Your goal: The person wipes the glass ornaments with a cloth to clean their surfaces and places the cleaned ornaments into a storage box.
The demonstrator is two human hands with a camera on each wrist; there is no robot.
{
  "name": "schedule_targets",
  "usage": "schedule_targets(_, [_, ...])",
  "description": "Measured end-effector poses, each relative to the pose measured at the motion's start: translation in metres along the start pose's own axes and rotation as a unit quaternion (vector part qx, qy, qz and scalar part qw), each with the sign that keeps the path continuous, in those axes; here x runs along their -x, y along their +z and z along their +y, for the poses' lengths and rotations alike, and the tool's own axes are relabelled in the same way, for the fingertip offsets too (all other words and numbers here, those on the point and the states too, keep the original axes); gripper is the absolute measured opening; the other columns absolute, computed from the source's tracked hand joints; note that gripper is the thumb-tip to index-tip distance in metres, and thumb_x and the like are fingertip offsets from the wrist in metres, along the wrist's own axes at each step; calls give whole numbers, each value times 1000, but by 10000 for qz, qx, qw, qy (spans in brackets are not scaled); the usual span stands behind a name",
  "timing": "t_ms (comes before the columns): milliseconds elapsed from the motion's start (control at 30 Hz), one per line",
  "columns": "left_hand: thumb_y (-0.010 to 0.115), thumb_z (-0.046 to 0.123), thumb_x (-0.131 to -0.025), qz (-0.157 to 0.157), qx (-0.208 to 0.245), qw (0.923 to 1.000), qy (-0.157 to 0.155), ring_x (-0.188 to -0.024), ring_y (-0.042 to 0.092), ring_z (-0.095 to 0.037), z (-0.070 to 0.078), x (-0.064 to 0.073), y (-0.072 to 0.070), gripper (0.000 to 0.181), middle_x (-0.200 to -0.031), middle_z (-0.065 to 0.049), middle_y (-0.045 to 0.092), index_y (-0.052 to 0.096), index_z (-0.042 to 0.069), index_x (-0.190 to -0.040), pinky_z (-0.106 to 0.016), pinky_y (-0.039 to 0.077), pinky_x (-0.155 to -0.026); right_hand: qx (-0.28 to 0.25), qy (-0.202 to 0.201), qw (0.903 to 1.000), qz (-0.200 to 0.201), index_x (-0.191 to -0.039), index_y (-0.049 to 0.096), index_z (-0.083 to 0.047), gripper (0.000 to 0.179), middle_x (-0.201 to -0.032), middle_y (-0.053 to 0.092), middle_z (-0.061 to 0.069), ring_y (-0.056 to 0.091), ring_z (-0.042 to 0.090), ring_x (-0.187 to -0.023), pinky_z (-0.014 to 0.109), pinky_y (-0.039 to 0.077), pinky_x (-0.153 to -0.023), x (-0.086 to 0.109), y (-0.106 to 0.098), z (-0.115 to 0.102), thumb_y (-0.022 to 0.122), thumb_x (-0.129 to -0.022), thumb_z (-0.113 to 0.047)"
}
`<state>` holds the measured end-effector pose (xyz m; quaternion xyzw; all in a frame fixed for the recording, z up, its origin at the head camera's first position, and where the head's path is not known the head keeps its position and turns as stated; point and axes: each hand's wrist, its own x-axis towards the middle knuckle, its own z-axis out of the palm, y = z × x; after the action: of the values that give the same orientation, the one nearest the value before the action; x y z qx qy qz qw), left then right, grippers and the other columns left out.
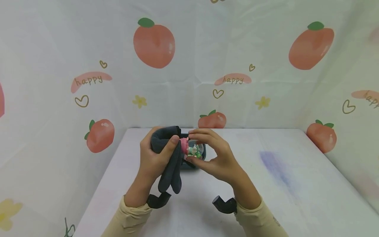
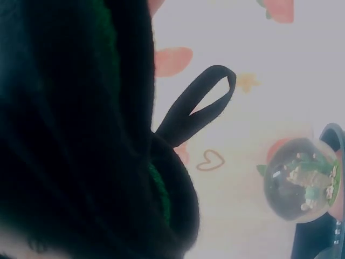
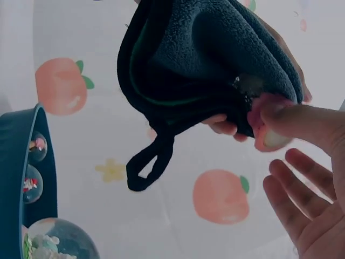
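Note:
In the head view my left hand (image 1: 151, 159) grips a folded dark blue-grey cloth (image 1: 170, 174), its thumb over the top. A black hanging loop (image 2: 215, 102) sticks out from its edge in the left wrist view. My right hand (image 1: 219, 158) pinches the pink base (image 3: 257, 120) of a small snow globe, thumb on the near side. That globe's clear dome (image 3: 249, 84) lies against the cloth's fold, partly covered. Three of the right fingers (image 3: 294, 199) stay off the base. Behind the held globe, another glass dome (image 1: 196, 149) with white and green figures shows between the right fingers.
A dark teal box (image 3: 50, 183) stands on the white table (image 1: 237, 184) beyond the hands. Several snow globes stand in it, one large globe (image 3: 62, 243) rising above its rim. Fruit-printed white sheets (image 1: 183, 92) enclose the table's back and sides.

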<state>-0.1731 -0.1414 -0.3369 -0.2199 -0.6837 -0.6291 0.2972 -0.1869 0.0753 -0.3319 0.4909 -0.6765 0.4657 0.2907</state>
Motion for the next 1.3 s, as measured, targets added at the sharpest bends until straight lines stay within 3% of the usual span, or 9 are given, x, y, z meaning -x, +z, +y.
schedule_targets(67, [80,18,-92,-55,0,10000,-37,-84,73,-23,0,0,1,22,-99,-3,75,73,15,-112,-29,62,-73,18,-171,9999,9,-127,70,-3,56,-127,69,16,66,25,-121,27,58,-100,-1,1,0,90,-76,7])
schedule_targets(200, [80,18,-92,-105,-43,9999,-78,-84,72,-23,1,0,2,21,-98,-2,74,73,16,-111,-29,62,-74,106,-268,9996,-34,-122,72,-2,50,-121,71,14,68,23,-112,28,60,-92,1,2,0,90,-76,7])
schedule_targets(467, [80,19,-92,-99,-33,9999,56,-82,73,-20,-2,1,0,24,-99,-6,74,73,11,-114,-28,63,-74,24,-53,9997,-217,-126,70,-1,53,-115,74,11,73,18,-96,30,63,-81,1,1,0,92,-78,3])
schedule_targets(667, [81,15,-91,-214,44,9996,163,-75,72,-21,-1,1,-1,22,-93,-6,73,72,14,-111,-29,62,-68,-128,339,9990,-244,-123,71,-1,44,-105,77,8,75,17,-81,31,64,-78,3,2,3,88,-83,2])
schedule_targets(833, [80,15,-91,-237,6,9995,186,-74,72,-20,-1,1,0,21,-92,-6,73,73,14,-111,-29,62,-67,-158,515,9984,-184,-122,71,-2,44,-107,76,7,75,15,-86,32,64,-77,3,2,2,89,-82,1])
schedule_targets(1033, [80,17,-92,-56,-51,9998,201,-81,73,-19,-1,0,-1,24,-99,-7,75,74,11,-114,-28,63,-73,-158,157,9997,-120,-128,67,-1,62,-123,71,12,68,21,-112,35,65,-85,2,1,1,95,-73,1])
schedule_targets(1300, [80,15,-92,-118,-34,9998,157,-79,73,-20,-1,0,0,24,-99,-6,74,73,10,-114,-29,63,-72,-59,-32,9999,-116,-119,68,-1,52,-116,70,11,66,20,-108,36,65,-81,0,1,0,90,-74,8])
